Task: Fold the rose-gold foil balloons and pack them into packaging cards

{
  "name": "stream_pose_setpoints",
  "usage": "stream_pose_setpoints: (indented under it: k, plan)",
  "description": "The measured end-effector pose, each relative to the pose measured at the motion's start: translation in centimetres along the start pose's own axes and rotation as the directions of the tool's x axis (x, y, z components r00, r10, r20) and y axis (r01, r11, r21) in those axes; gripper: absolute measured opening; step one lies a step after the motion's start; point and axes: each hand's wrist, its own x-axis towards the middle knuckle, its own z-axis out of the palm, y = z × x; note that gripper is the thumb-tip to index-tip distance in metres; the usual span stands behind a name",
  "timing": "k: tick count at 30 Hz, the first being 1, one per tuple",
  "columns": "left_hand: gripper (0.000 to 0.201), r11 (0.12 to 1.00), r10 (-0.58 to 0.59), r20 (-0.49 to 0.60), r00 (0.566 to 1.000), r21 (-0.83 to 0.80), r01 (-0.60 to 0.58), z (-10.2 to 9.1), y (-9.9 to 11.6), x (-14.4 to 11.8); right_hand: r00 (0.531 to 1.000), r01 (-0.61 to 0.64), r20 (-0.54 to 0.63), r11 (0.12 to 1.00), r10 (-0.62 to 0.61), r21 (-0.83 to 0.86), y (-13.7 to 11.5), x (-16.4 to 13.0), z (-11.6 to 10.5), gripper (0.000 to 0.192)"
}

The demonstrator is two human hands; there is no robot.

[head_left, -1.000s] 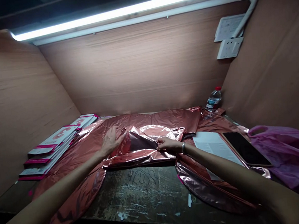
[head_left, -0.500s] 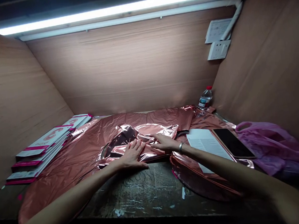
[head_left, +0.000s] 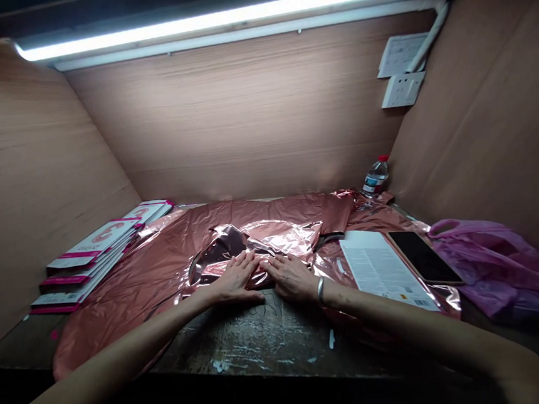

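Note:
A large rose-gold foil balloon spreads across the worktop, with a creased, folded part at the middle. My left hand lies flat on the near edge of that folded part, fingers stretched and thumb out to the right. Beside it, my right hand, with a silver bangle at the wrist, also presses down flat on the foil. The fingertips of both hands almost meet. Neither hand grips anything. The foil directly under the palms is hidden.
White-and-pink printed packets are stacked at the left. At the right lie a printed sheet, a phone and a pink plastic bag. A water bottle stands in the back corner. Scratched worktop shows in front.
My right hand has come nearer to me and turned flat onto the foil beside the left. The foil at the right front has shifted, baring more of the printed sheet. My left hand stays flat.

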Motion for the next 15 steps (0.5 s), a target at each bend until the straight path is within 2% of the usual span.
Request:
stream_pose_setpoints:
  k: [1,3,5,6,8,10,11,13,14,15]
  plan:
    - [0.105,0.999,0.015,-0.036,0.999,-0.048,-0.017,-0.1,0.2,-0.4,1.0,0.005,0.004,1.0,-0.005,-0.004,-0.2,0.1,0.0,0.062]
    - [0.079,0.987,0.03,-0.154,0.988,-0.152,-0.054,-0.9,0.3,-0.8,0.999,0.032,0.02,0.999,-0.032,-0.002,-0.5,0.0,0.0,0.059]
    - [0.053,0.966,-0.096,-0.31,0.946,-0.26,0.013,-2.2,-0.1,-0.9,0.997,0.065,0.034,0.997,-0.067,0.045,-0.6,-0.1,-0.1,0.057]
    - [0.047,0.945,-0.216,-0.383,0.898,-0.314,0.093,-3.0,-0.5,-0.7,0.997,0.065,0.028,0.993,-0.068,0.095,-0.4,-0.1,-0.1,0.057]
    - [0.051,0.864,-0.469,-0.471,0.747,-0.419,0.278,-4.9,-1.9,-0.2,1.0,-0.026,-0.009,0.968,0.029,0.25,0.3,0.0,-0.4,0.063]
    - [0.064,0.77,-0.628,-0.493,0.601,-0.505,0.39,-6.5,-3.7,0.3,0.975,-0.195,-0.026,0.902,0.222,0.385,1.6,0.7,-0.7,0.07]
    - [0.069,0.73,-0.675,-0.48,0.56,-0.541,0.417,-7.1,-4.6,0.4,0.948,-0.282,-0.015,0.86,0.318,0.426,2.4,1.1,-0.9,0.07]
    - [0.072,0.648,-0.746,-0.408,0.526,-0.625,0.435,-7.7,-6.2,0.5,0.893,-0.415,0.043,0.781,0.448,0.466,4.2,2.3,-1.2,0.065]
    - [0.07,0.61,-0.765,-0.357,0.536,-0.669,0.425,-7.8,-6.7,0.5,0.873,-0.458,0.087,0.747,0.479,0.482,5.0,2.9,-1.3,0.061]
    - [0.065,0.564,-0.771,-0.287,0.568,-0.723,0.399,-7.7,-7.2,0.5,0.858,-0.49,0.138,0.707,0.495,0.51,5.7,3.5,-1.3,0.055]
